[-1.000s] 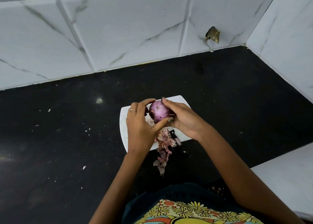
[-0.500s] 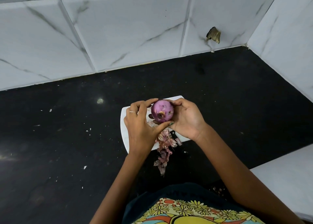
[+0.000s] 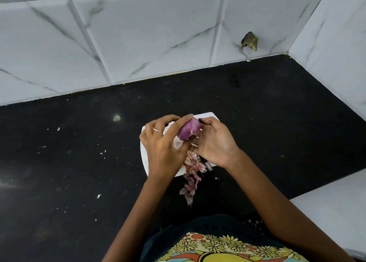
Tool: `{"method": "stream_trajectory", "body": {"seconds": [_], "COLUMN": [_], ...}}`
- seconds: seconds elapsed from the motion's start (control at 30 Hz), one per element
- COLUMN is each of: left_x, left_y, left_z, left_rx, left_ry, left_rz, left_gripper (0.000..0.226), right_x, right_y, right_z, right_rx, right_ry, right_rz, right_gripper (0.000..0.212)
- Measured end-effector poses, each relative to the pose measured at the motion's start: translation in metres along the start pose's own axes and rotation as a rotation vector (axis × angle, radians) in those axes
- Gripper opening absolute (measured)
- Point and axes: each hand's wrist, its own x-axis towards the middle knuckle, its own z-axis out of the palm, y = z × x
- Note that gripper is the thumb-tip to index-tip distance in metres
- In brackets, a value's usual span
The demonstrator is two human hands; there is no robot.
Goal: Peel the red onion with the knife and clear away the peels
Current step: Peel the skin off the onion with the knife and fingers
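Observation:
Both hands hold a peeled purple-red onion (image 3: 188, 131) just above a white cutting board (image 3: 210, 115). My left hand (image 3: 162, 145) grips it from the left, thumb under it and a finger laid over its top. My right hand (image 3: 214, 141) cups it from the right with curled fingers. A heap of pink-brown peels (image 3: 192, 172) lies on the board's near edge and spills onto the black counter. A dark knife handle with a small label (image 3: 208, 165) shows beside the peels under my right wrist; its blade is hidden.
The black counter (image 3: 69, 162) carries scattered white flecks. Marbled white tiles (image 3: 138, 34) form the back wall and the right side wall, with a chipped hole (image 3: 250, 41) at the back. A white ledge (image 3: 332, 212) stands at the near right.
The onion has been turned between the hands: its cut root end, which faced up half a second ago, now points down toward me. Both hands have shifted their hold slightly.

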Motion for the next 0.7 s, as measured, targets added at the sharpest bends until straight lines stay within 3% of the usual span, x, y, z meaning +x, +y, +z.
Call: {"method": "stream_trajectory", "body": {"seconds": [0.1,0.3,0.43,0.7], "left_x": [0.0011,-0.0053,-0.0040,-0.0039], "left_y": [-0.0042,-0.0078,-0.0070,-0.0023], "left_z": [-0.0006,0.0004,-0.0016,-0.0008], "left_rx": [0.083,0.193,0.167,-0.039], "left_ry": [0.024,0.094,0.142,-0.097], "left_rz": [0.126,0.278,0.138,-0.140], "left_gripper": [0.052,0.055,0.059,0.056], "right_x": [0.0012,0.0007,0.0012,0.0038], "right_y": [0.0041,0.0033,0.0059,0.0031], "right_z": [0.0002,-0.0046,-0.0079,-0.0021], "right_rx": [-0.094,-0.025,-0.016,-0.099], "right_ry": [-0.011,-0.083,-0.117,-0.038], "right_rz": [0.021,-0.019,-0.102,-0.296], "right_gripper": [0.050,0.034,0.064,0.084]}}
